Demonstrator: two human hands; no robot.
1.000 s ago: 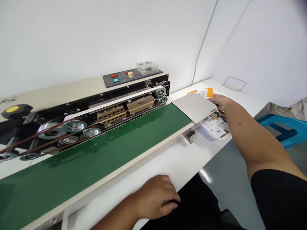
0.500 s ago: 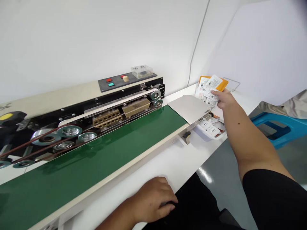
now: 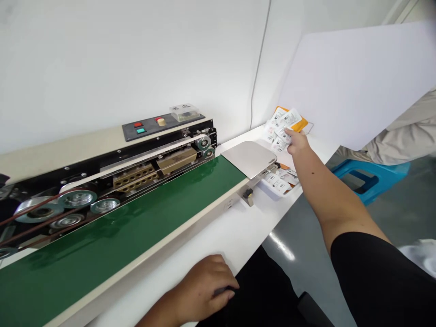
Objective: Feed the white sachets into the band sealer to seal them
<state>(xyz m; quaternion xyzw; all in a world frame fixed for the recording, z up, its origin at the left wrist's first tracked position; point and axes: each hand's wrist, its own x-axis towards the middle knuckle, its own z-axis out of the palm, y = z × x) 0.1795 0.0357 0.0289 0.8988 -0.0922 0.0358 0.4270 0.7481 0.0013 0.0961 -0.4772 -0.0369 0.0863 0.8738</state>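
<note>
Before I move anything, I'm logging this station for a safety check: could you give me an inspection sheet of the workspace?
Surface: white table bearing a long beige machine with a green flat belt and a silvery end plate.
Job's things: flat white printed packets with orange behind them; more packets in a white plastic tray by the end plate.
Clutter: transparent plastic box on the black control panel.
Hands: right hand grips the first packets; left hand is curled at the table's near edge, contents unclear.
Cables: thin grey cable along the white wall.
Surroundings: blue plastic stool, beige cloth at right.
</note>
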